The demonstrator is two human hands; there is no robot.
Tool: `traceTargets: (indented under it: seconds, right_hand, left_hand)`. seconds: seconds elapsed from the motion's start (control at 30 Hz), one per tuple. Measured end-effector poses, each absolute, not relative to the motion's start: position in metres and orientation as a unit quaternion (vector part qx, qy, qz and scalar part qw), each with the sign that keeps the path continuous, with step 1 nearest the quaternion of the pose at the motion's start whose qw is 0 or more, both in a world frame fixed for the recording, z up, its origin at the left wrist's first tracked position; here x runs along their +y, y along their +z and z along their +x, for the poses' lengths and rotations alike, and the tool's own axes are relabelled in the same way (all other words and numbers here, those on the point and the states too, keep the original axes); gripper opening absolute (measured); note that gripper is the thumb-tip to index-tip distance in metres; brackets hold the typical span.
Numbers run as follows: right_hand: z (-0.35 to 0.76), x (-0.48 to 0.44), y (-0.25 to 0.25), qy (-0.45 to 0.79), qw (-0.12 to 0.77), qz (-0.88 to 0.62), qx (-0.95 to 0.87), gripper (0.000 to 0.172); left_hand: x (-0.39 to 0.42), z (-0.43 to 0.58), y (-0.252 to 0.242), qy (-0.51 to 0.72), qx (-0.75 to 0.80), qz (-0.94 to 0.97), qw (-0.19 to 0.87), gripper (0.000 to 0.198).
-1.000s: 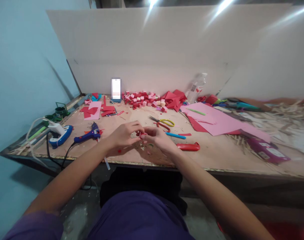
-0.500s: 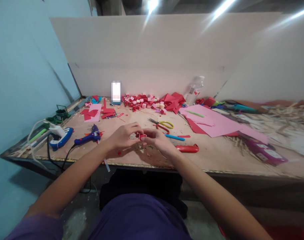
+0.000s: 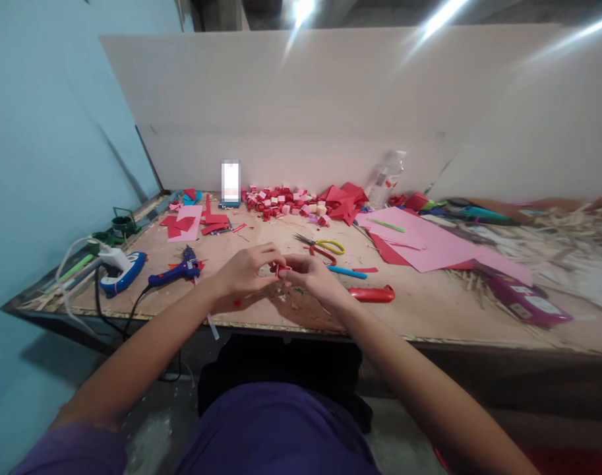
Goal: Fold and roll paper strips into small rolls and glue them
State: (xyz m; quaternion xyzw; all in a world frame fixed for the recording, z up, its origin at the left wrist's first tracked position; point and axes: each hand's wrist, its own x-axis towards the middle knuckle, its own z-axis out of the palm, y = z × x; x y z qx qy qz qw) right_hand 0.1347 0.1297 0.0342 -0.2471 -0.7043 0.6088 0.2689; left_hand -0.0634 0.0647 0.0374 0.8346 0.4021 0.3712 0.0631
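Between the fingertips of both hands is a small red and pale pink folded paper piece [image 3: 281,271], partly covered by the fingers. My left hand [image 3: 251,270] pinches it from the left, and my right hand [image 3: 308,274] grips it from the right. Both hands are just above the table near its front edge. Beyond them lie pliers with yellow and red handles [image 3: 325,246]. A blue stick-like tool [image 3: 347,272] and a red utility knife [image 3: 372,294] lie beside my right hand. Left of my left hand rests a blue glue gun [image 3: 175,272].
At the back are a heap of small pink and red paper pieces [image 3: 285,201], a bright phone [image 3: 231,183] and a plastic bottle [image 3: 387,178]. Pink paper sheets [image 3: 424,241] and a purple packet [image 3: 528,300] lie right. A power strip [image 3: 122,276] with cables sits left.
The paper piece has turned slightly between the fingertips, with less of its pale side showing. Both hands stay in nearly the same place.
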Motion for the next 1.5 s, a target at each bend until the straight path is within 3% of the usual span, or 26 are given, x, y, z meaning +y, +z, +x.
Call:
traceTargets:
  seconds: [1.5]
  right_hand:
    - [0.1330, 0.1317, 0.0321, 0.602, 0.263, -0.243, -0.714, 0.023]
  left_hand:
    - [0.0638, -0.0650, 0.0364, 0.336, 0.408, 0.848, 0.030, 0.015]
